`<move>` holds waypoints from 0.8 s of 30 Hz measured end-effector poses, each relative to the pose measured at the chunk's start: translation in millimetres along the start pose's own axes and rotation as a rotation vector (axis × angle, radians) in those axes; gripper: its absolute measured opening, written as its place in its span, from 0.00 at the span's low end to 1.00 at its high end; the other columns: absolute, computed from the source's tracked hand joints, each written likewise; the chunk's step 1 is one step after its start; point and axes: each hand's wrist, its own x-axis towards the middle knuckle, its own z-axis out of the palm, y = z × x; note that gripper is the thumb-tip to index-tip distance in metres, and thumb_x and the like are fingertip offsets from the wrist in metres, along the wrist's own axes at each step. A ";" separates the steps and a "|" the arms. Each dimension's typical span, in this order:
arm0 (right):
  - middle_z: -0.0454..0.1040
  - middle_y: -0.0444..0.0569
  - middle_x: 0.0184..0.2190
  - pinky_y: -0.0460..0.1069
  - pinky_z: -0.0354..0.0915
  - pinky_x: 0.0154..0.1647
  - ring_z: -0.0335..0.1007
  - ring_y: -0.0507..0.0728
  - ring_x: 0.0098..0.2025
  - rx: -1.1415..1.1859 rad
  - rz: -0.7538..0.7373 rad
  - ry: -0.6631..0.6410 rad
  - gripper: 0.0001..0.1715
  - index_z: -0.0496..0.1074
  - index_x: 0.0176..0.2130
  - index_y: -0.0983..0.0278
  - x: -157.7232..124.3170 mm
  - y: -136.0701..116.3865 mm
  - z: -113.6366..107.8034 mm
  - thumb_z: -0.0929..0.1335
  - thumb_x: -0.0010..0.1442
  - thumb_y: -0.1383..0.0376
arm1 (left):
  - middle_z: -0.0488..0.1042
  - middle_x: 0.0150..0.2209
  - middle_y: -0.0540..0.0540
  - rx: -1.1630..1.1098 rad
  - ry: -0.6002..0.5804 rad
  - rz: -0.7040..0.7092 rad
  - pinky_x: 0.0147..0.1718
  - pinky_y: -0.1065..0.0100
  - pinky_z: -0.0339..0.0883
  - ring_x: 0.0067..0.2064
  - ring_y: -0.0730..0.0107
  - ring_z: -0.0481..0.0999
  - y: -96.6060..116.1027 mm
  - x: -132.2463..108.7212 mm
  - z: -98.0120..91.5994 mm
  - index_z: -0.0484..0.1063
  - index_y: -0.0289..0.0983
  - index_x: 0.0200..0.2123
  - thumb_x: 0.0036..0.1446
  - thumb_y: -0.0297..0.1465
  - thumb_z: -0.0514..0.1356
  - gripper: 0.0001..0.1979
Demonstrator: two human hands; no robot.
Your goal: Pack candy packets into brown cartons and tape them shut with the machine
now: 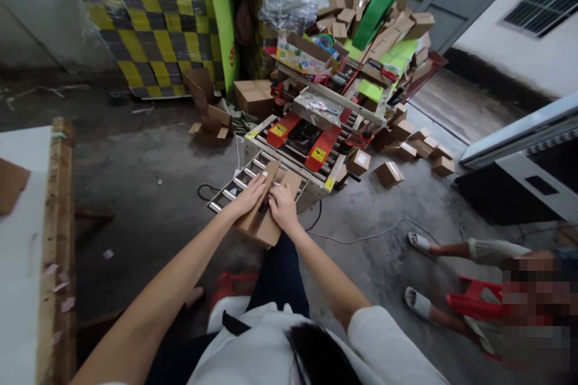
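Observation:
A brown cardboard box [270,230] lies on the metal rollers [215,207] at the near end of the conveyor, its two long top flaps partly raised with a dark gap between them. My left hand [249,195] rests on the left flap, fingers stretched along it. On the right flap lies my right hand [283,201], its fingers bent over the inner edge near the gap. Beyond the box stands the taping machine [307,132] with red side belts. What the box holds is hidden.
Cardboard boxes [389,174] are scattered on the floor at the right, with a large pile behind the machine. A white table [27,252] with a wooden edge stands at the left. A person [487,251] sits at the lower right. A cable [356,240] crosses the floor.

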 end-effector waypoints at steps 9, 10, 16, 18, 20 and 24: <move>0.60 0.67 0.64 0.71 0.42 0.72 0.48 0.68 0.71 -0.024 0.151 0.112 0.27 0.61 0.63 0.69 -5.0 -3.7 4.5 0.58 0.69 0.62 | 0.50 0.73 0.31 0.505 -0.023 -0.075 0.54 0.35 0.70 0.63 0.34 0.69 11.7 -21.7 19.9 0.65 0.44 0.67 0.69 0.36 0.53 0.25; 0.57 0.67 0.67 0.73 0.40 0.72 0.44 0.70 0.73 -0.082 0.108 0.012 0.31 0.59 0.66 0.69 -10.9 -10.2 3.7 0.59 0.69 0.59 | 0.51 0.72 0.32 0.462 -0.038 -0.074 0.56 0.39 0.69 0.63 0.38 0.69 8.2 -18.9 18.4 0.64 0.44 0.67 0.69 0.36 0.53 0.25; 0.39 0.76 0.73 0.76 0.36 0.71 0.32 0.81 0.75 -0.333 -0.089 -0.280 0.78 0.41 0.74 0.78 -36.1 -34.1 14.5 0.75 0.48 0.37 | 0.59 0.69 0.34 0.104 -0.070 -0.059 0.66 0.50 0.60 0.68 0.50 0.66 -18.1 7.2 14.4 0.63 0.38 0.68 0.67 0.34 0.52 0.28; 0.42 0.77 0.73 0.76 0.38 0.71 0.36 0.82 0.74 -0.378 -0.123 -0.304 0.76 0.44 0.73 0.79 -14.8 -20.5 11.2 0.77 0.47 0.40 | 0.62 0.68 0.34 0.009 0.008 -0.082 0.68 0.49 0.57 0.69 0.52 0.63 -21.0 8.1 13.8 0.62 0.35 0.68 0.65 0.33 0.53 0.28; 0.47 0.79 0.71 0.76 0.43 0.70 0.42 0.82 0.73 -0.390 -0.144 -0.287 0.70 0.52 0.71 0.78 19.8 2.9 -7.5 0.78 0.47 0.43 | 0.63 0.67 0.31 -0.038 0.082 -0.137 0.66 0.47 0.61 0.68 0.51 0.64 -19.2 -7.2 10.0 0.60 0.32 0.68 0.65 0.32 0.53 0.29; 0.65 0.84 0.59 0.73 0.58 0.60 0.60 0.83 0.65 -0.336 -0.131 -0.200 0.52 0.72 0.54 0.77 111.7 70.8 -61.5 0.70 0.54 0.34 | 0.73 0.60 0.34 0.002 0.137 -0.206 0.56 0.60 0.73 0.57 0.58 0.77 -14.8 -76.7 -13.5 0.66 0.32 0.63 0.66 0.30 0.54 0.24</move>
